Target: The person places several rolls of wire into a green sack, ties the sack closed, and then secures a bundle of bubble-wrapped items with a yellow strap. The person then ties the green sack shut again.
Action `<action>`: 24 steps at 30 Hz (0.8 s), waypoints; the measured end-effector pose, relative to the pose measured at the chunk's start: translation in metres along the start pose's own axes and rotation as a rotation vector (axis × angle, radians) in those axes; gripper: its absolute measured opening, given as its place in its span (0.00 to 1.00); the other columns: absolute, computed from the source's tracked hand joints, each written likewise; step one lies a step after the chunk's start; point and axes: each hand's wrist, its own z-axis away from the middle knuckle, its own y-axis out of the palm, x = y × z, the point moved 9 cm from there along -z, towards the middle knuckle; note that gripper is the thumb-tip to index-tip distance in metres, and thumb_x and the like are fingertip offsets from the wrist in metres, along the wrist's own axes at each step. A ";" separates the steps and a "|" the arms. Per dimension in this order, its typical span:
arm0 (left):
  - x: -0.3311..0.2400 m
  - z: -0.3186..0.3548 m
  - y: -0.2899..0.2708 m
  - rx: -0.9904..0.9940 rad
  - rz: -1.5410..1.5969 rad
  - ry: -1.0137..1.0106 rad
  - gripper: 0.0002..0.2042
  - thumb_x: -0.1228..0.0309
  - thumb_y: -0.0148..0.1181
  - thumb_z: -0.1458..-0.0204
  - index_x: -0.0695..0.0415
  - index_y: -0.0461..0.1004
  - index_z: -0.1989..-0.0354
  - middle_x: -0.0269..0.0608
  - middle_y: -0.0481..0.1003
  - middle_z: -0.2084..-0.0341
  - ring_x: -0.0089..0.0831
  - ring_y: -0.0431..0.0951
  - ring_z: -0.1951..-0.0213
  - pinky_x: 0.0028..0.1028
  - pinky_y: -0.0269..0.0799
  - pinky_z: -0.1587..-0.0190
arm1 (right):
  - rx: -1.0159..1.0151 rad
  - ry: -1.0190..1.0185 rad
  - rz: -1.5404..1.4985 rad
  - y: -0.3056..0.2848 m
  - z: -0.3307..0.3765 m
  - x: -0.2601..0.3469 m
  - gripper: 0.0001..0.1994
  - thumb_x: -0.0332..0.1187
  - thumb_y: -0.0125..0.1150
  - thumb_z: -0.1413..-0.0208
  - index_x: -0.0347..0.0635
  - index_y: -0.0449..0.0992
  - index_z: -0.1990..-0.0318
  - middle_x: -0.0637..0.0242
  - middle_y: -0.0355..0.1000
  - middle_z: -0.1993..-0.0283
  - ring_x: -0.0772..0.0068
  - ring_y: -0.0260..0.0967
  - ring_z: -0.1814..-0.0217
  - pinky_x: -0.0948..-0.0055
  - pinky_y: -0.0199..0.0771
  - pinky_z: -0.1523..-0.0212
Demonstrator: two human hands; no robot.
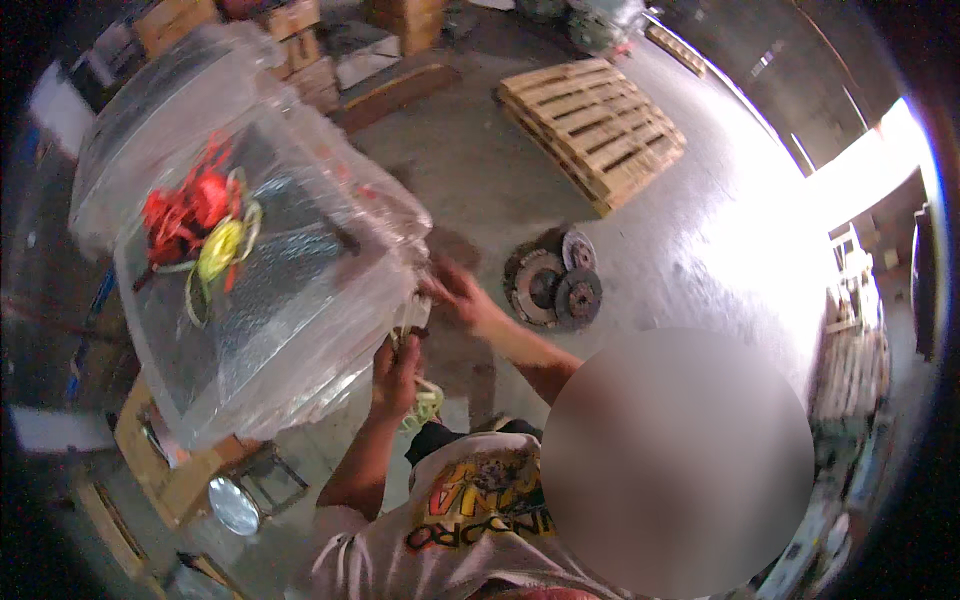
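Observation:
A large load wrapped in clear plastic film (300, 330) stands in front of me on the left. On top of it lie a tangle of red straps (190, 210) and a yellow-green strap bundle (220, 248). My left hand (398, 372) is closed at the load's near right corner, around a small pale piece (410, 316) too blurred to name. My right hand (458, 297) is just above and right of it, fingers stretched toward the film at that corner; their tips are partly hidden. Below my left hand, a pale green strap coil (425, 404) shows beside my leg.
Round metal discs like clutch parts (537, 285) lie on the floor to the right. Beyond them is a wooden pallet (595, 125). Cardboard boxes (405, 25) stand at the back. At the lower left are a cardboard piece (185, 480) and a round-topped stool (235, 505).

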 end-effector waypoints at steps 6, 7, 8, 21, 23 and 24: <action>0.046 -0.047 0.214 0.368 0.057 -0.132 0.14 0.59 0.48 0.36 0.56 0.71 0.54 0.23 0.61 0.81 0.14 0.59 0.81 0.21 0.56 0.78 | 0.054 0.479 -0.198 -0.091 0.239 -0.067 0.22 0.50 0.55 0.37 0.39 0.75 0.52 0.71 0.71 0.62 0.78 0.65 0.59 0.72 0.67 0.55; 0.056 -0.051 0.255 0.397 -0.020 -0.072 0.13 0.60 0.48 0.36 0.56 0.72 0.55 0.23 0.61 0.81 0.14 0.60 0.80 0.21 0.56 0.78 | -0.149 0.485 -0.240 -0.124 0.271 -0.070 0.17 0.46 0.57 0.37 0.39 0.76 0.62 0.76 0.66 0.72 0.82 0.61 0.69 0.75 0.63 0.68; 0.070 -0.052 0.295 0.418 -0.095 -0.029 0.13 0.60 0.47 0.35 0.55 0.72 0.55 0.24 0.62 0.80 0.14 0.60 0.80 0.20 0.56 0.77 | -0.241 0.553 -0.286 -0.160 0.303 -0.073 0.17 0.46 0.57 0.37 0.39 0.76 0.64 0.77 0.65 0.74 0.83 0.58 0.72 0.77 0.58 0.72; 0.250 -0.090 0.477 0.645 -0.321 -0.189 0.17 0.57 0.48 0.36 0.59 0.74 0.61 0.33 0.71 0.79 0.22 0.71 0.73 0.28 0.69 0.67 | -0.252 0.651 -0.036 -0.437 0.388 -0.064 0.16 0.45 0.55 0.37 0.40 0.75 0.67 0.75 0.64 0.76 0.84 0.59 0.75 0.78 0.63 0.73; 0.256 -0.115 0.459 0.572 -0.247 -0.228 0.18 0.55 0.45 0.35 0.57 0.72 0.61 0.30 0.69 0.77 0.21 0.71 0.72 0.26 0.70 0.66 | -0.256 0.656 0.150 -0.458 0.347 -0.073 0.16 0.45 0.54 0.37 0.41 0.75 0.66 0.75 0.65 0.76 0.84 0.59 0.75 0.78 0.63 0.73; 0.251 -0.136 0.448 0.506 -0.262 -0.162 0.17 0.55 0.46 0.35 0.57 0.73 0.61 0.30 0.70 0.76 0.21 0.71 0.72 0.26 0.70 0.67 | -0.253 0.709 0.252 -0.467 0.325 -0.082 0.15 0.45 0.54 0.37 0.41 0.75 0.66 0.75 0.65 0.76 0.84 0.59 0.74 0.77 0.63 0.73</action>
